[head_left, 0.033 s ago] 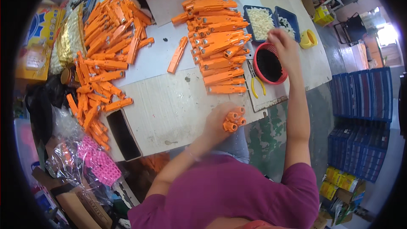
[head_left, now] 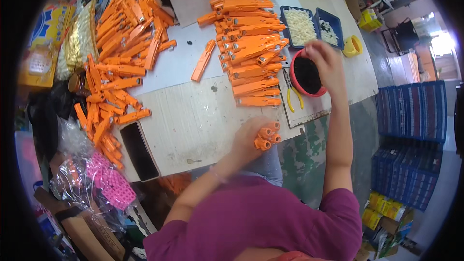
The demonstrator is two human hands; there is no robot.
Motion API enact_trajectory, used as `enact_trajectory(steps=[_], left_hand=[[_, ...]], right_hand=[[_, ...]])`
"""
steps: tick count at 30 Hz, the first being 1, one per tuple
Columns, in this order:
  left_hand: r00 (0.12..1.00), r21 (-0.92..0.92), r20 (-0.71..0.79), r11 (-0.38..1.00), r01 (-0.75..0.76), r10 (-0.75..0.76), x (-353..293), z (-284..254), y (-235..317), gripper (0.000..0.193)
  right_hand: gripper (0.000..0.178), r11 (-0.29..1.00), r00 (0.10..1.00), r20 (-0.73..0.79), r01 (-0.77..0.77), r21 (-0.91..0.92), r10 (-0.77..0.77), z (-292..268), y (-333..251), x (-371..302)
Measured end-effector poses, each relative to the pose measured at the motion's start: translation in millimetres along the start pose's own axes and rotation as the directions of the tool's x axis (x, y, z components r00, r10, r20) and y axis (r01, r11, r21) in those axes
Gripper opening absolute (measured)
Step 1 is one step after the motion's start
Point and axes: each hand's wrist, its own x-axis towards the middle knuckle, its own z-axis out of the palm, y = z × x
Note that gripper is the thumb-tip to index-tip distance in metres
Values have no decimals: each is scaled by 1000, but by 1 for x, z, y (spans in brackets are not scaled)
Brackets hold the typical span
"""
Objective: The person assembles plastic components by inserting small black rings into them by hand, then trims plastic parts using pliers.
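Observation:
My left hand [head_left: 248, 140] is closed around a bundle of several orange plastic parts [head_left: 265, 142], their round hollow ends turned toward me, near the table's front edge. Over the far side of a round red basket [head_left: 296, 83] is my right hand [head_left: 325, 59], its fingers pinched together. Whether anything small sits between those fingertips is too blurred to tell. Small black pieces [head_left: 306, 78] fill the basket. A stacked row of orange parts [head_left: 253, 70] with metal bits lies between my hands and the back of the table. One single orange part [head_left: 203, 61] lies apart, left of the row.
A loose heap of orange parts [head_left: 130, 34] covers the table's left side, with a dark phone [head_left: 140, 151] nearer me. Yellow-handled pliers [head_left: 294, 97] lie beside the basket. Blue trays [head_left: 316, 26] of white pieces and a yellow ring [head_left: 353, 46] stand behind. Blue crates [head_left: 411, 111] are stacked at right.
My right hand has come slightly nearer, further over the red basket. The left hand keeps its hold on the orange parts.

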Motion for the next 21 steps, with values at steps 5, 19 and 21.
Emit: enact_trajectory(steps=[5,19,21], left_hand=[[1000,14,5,999,-29,29,0,-3,2,54],[1000,-10,-13,1000,-28,27,1,2,3,56],[999,-13,-14,999,-29,29,1,1,3,56]], right_hand=[[8,1000,977,214,-27,14,23,13,-79,-94],[20,911,895,248,403,-90,-372,31,-57,-112],[12,952,916,296,301,-56,-273,30,-59,-110]])
